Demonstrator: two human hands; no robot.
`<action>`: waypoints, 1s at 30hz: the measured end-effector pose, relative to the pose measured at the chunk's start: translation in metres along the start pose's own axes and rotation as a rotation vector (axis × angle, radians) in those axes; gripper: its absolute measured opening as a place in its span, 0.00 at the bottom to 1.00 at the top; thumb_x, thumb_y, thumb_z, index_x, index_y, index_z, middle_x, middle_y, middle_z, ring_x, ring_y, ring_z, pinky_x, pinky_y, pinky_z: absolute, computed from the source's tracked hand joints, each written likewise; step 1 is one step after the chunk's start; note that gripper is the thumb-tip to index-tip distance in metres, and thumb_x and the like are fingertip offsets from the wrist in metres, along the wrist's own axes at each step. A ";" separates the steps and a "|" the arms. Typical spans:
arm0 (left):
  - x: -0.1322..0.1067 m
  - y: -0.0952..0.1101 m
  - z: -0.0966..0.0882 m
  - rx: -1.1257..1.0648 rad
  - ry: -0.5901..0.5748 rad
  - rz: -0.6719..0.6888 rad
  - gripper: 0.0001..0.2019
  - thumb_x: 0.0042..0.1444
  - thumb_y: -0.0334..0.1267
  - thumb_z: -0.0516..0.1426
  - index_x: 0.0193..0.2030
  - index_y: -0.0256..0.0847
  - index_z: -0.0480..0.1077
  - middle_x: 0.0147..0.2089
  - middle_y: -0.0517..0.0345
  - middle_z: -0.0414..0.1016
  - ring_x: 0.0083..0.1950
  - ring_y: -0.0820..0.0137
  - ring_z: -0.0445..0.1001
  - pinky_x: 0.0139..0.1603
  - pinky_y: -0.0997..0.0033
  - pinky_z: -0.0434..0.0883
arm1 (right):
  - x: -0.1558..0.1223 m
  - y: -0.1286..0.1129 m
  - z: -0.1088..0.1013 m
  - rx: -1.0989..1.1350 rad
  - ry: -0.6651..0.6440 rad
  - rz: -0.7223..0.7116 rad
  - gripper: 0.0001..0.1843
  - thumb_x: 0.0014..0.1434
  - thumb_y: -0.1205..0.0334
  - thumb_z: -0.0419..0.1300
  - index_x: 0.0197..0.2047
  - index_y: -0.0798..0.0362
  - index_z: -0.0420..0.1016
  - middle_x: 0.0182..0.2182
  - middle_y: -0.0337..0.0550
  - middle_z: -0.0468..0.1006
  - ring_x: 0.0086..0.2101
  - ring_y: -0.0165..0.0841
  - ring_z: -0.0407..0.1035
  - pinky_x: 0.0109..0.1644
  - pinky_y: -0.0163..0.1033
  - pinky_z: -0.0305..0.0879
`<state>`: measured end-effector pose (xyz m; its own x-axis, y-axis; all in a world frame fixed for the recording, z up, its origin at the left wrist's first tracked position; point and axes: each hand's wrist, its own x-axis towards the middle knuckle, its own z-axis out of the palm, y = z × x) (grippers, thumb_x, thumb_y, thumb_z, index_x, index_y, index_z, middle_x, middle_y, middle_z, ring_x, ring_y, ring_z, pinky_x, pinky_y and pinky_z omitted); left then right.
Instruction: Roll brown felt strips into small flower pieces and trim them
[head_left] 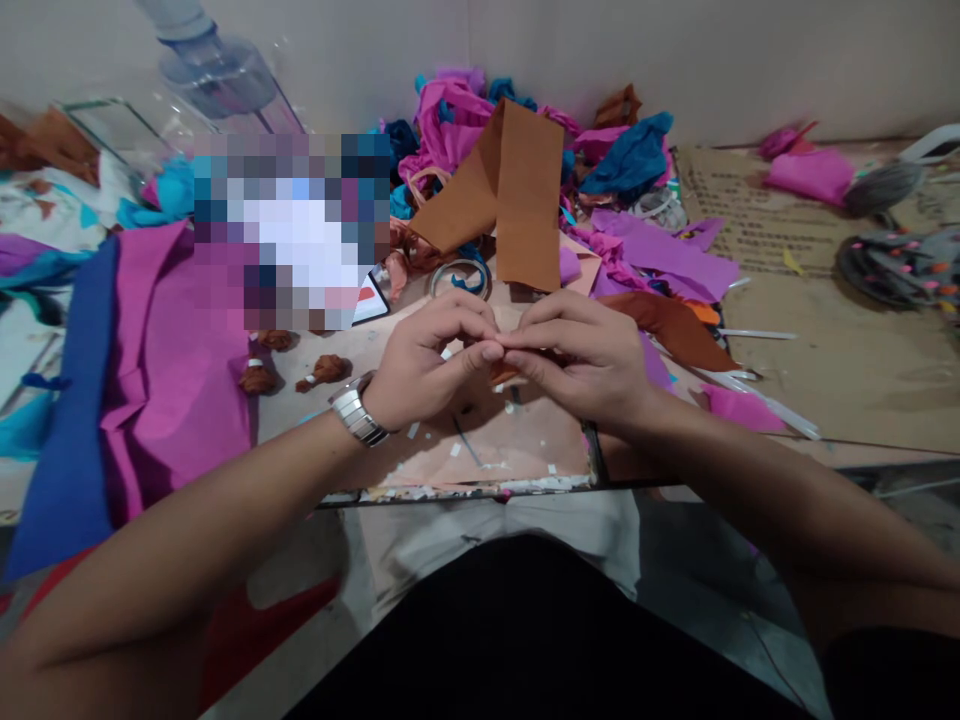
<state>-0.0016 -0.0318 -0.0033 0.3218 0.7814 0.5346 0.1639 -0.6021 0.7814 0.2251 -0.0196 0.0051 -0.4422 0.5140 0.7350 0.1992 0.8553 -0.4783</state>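
Note:
My left hand [435,355], with a metal watch [358,412] on its wrist, is closed in a pinch over the table. Its thumb and fingertips meet those of my right hand [581,355], which is pinched as well. A small piece of brown crepe paper [504,374] shows just below the joined fingertips; the fingers cover most of it. To the left lie several little brown paper bundles [330,368], some bound with a white band. Beyond my hands rests a folded strip of brown crepe paper [529,195], near a roll of tape [459,278].
Pink crepe paper [176,370] and a blue sheet [71,420] hang over the table's left front edge. Crumpled pink, purple and blue paper [630,160] is heaped along the wall. A large clear bottle [225,85] stands back left. Cardboard [795,330] covers the right side, bearing a dark pincushion-like object [892,270].

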 end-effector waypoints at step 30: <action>0.002 -0.001 0.005 -0.182 -0.040 -0.162 0.14 0.61 0.50 0.68 0.35 0.41 0.75 0.40 0.54 0.78 0.43 0.68 0.76 0.47 0.63 0.74 | 0.000 -0.005 0.002 0.289 0.120 0.334 0.10 0.70 0.52 0.65 0.46 0.48 0.76 0.41 0.42 0.79 0.39 0.33 0.75 0.43 0.39 0.73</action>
<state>0.0031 -0.0303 -0.0049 0.3426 0.8560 0.3872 0.0473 -0.4273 0.9029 0.2224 -0.0237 0.0066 -0.2875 0.7773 0.5597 0.0542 0.5966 -0.8007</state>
